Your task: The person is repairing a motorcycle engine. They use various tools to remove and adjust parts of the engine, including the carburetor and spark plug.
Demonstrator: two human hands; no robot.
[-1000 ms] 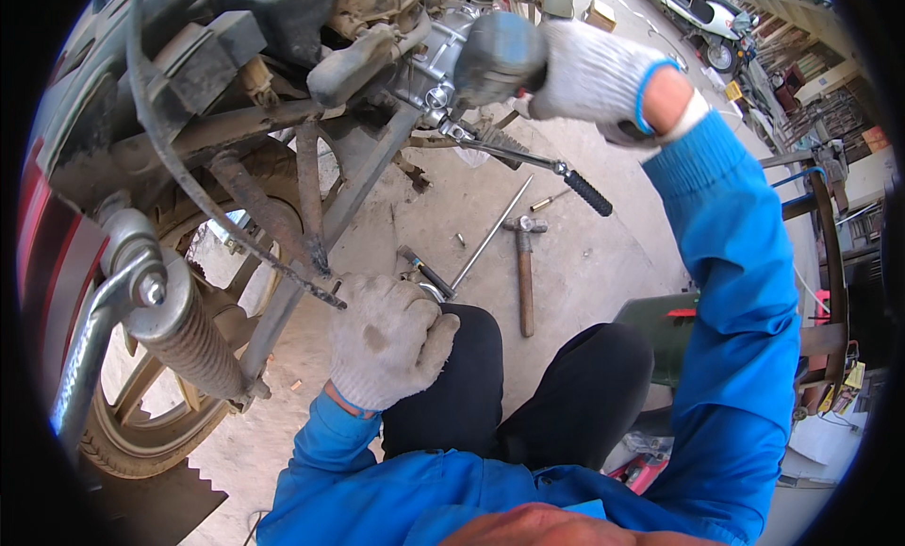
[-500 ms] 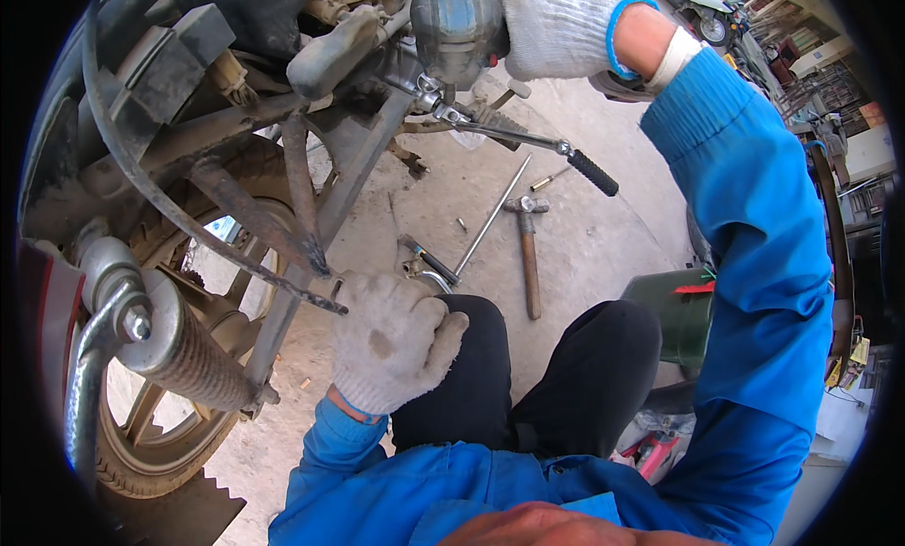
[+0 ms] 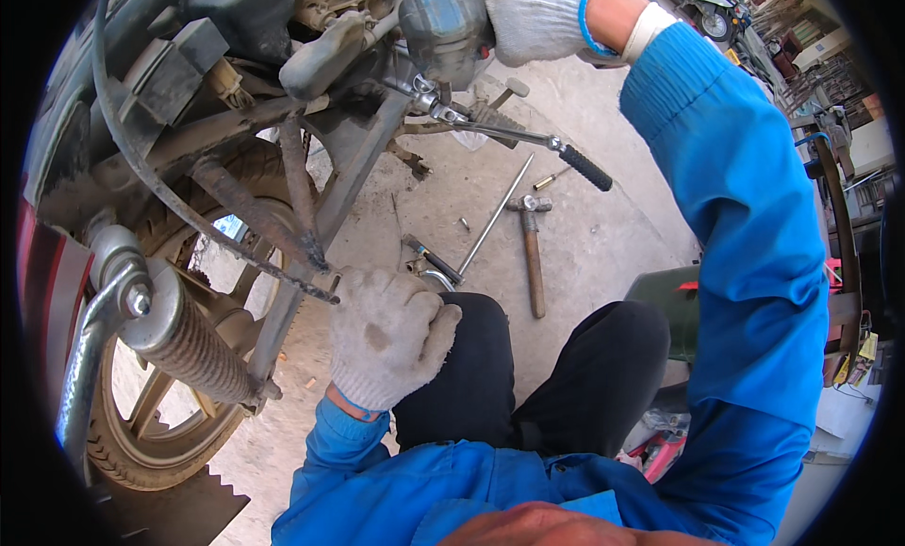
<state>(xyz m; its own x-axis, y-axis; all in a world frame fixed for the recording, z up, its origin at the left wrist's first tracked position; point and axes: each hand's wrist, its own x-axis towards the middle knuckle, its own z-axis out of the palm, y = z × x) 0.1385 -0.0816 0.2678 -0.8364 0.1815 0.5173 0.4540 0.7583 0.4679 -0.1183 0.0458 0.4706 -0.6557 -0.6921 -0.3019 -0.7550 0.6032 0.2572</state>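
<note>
the right hand [image 3: 537, 23], in a white knitted glove, has its fingers wrapped around the back of a blue and dark power tool [image 3: 443, 32], partly cut off by the upper edge. the tool is held up at the side of the motorcycle [image 3: 366, 159], above the floor [image 3: 594, 249], just beside the pivot of the kick lever [image 3: 517, 133]; whether its nose touches the metal, i cannot tell.

the left hand [image 3: 386, 339], in a stained glove, lies over the left knee [image 3: 476, 348] with its fingers curled inward; i cannot tell whether they clasp anything. the end of a thin dark cable [image 3: 212, 230] is just beside this glove.

on the floor in front of the knees, well in from its cluttered right edge, lie a hammer [image 3: 534, 263] with a wooden handle, a long metal rod [image 3: 495, 216] and a short dark-handled tool [image 3: 434, 259]. a green container [image 3: 655, 287] stands beside the right knee [image 3: 617, 343].
</note>
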